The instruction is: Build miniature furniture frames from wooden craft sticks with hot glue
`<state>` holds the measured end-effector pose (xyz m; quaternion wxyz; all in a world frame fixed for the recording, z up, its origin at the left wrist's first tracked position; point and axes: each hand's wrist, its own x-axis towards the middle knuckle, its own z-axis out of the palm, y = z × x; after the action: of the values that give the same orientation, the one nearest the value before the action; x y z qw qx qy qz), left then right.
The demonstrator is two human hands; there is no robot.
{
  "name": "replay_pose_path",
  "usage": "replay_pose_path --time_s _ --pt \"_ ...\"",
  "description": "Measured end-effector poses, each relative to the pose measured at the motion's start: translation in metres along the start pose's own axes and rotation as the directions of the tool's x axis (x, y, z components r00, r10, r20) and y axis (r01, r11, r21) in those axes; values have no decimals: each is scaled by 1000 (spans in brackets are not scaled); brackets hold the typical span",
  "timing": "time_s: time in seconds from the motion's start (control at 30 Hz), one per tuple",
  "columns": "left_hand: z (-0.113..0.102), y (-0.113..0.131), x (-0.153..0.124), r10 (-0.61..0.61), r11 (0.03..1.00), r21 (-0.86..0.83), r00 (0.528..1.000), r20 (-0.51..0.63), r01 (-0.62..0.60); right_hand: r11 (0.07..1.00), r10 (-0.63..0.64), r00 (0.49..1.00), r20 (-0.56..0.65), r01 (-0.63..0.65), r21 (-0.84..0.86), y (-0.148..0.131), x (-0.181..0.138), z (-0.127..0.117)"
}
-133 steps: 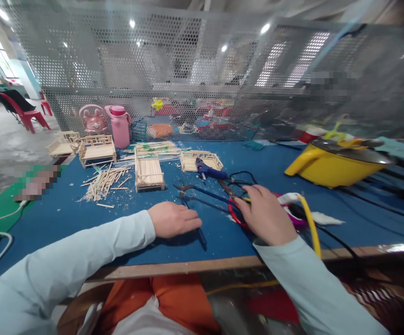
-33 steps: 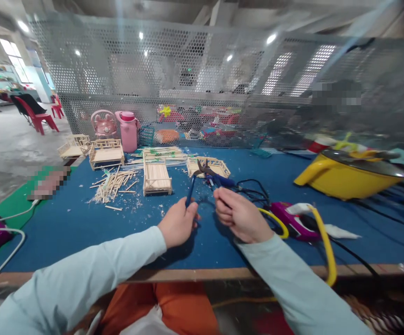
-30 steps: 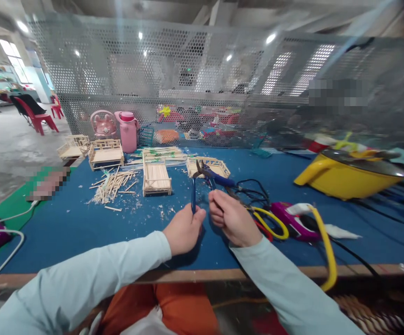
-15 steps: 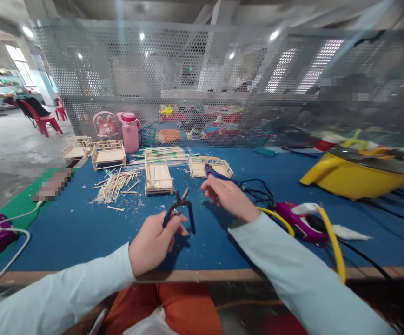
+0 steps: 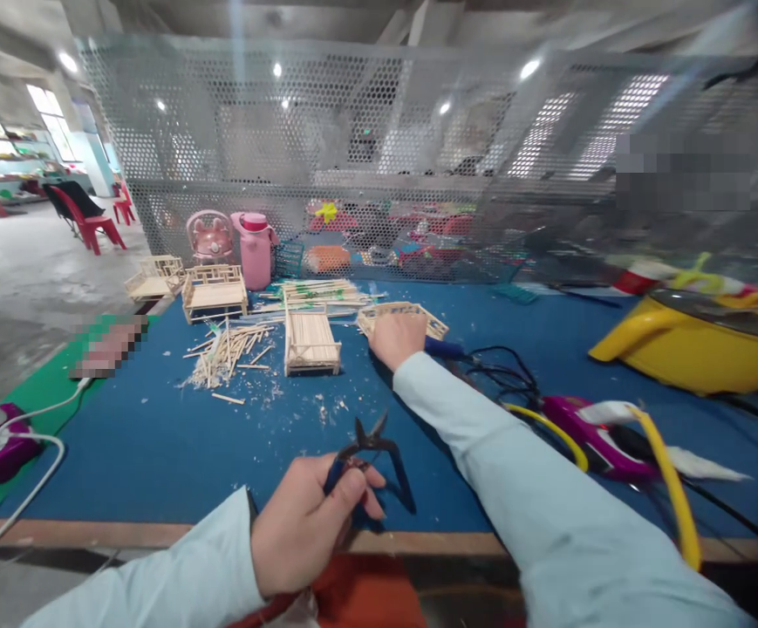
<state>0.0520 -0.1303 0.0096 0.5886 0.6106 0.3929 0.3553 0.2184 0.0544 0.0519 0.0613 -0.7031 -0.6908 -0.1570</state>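
My left hand (image 5: 317,515) grips a pair of cutting pliers (image 5: 373,445) with dark blue handles near the table's front edge. One handle lies in the palm, the other stands free, and the jaws are spread and point away from me. My right hand (image 5: 397,338) is stretched forward at a small frame of pale wooden sticks (image 5: 432,321). Its fingers are hidden behind the back of the hand, so I cannot tell whether they touch the frame. Just right of that hand lies a blue-handled tool (image 5: 445,348). A small stick-built bed (image 5: 311,340) stands left of it.
Loose sticks (image 5: 235,344) and scraps lie left of centre. More stick furniture (image 5: 215,295), a pink bottle (image 5: 256,253) and a perforated screen (image 5: 326,131) are behind. At right are black cables (image 5: 506,371), a purple power strip (image 5: 571,419) and a yellow pan (image 5: 672,344).
My right hand has moved forward to the stick frame and now covers part of it. My left hand with the pliers sits lower and further right in the view, which has shifted slightly.
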Motion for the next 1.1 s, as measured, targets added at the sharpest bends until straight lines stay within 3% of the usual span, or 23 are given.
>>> replay_pose_path --time_s 0.17,0.27,0.4,0.57,0.7,0.87,0.97,1.1 --pt "4 3 -4 -15 998 -63 999 50 18 990 -137 990 10 137 -20 6 -55 -15" --pt "6 5 -4 -18 998 -64 998 67 22 987 -158 987 11 158 6 24 -66 -24" --pt "6 4 -4 -44 995 -82 996 78 50 985 -167 986 27 166 39 65 -47 -23" --pt "8 2 -4 -61 994 -86 994 86 69 947 -316 930 190 296 123 95 -14 5" --pt "9 1 -5 -69 994 -82 993 91 77 918 -371 906 203 325 227 104 -8 13" --pt "10 -4 -5 -74 987 -138 994 82 84 931 -273 958 90 240 276 112 3 3" --pt "11 -6 -5 -71 987 -140 995 76 82 941 -220 975 45 200 272 102 19 11" --pt "11 -5 -6 -86 987 -130 994 74 95 947 -176 982 70 149 284 87 37 32"
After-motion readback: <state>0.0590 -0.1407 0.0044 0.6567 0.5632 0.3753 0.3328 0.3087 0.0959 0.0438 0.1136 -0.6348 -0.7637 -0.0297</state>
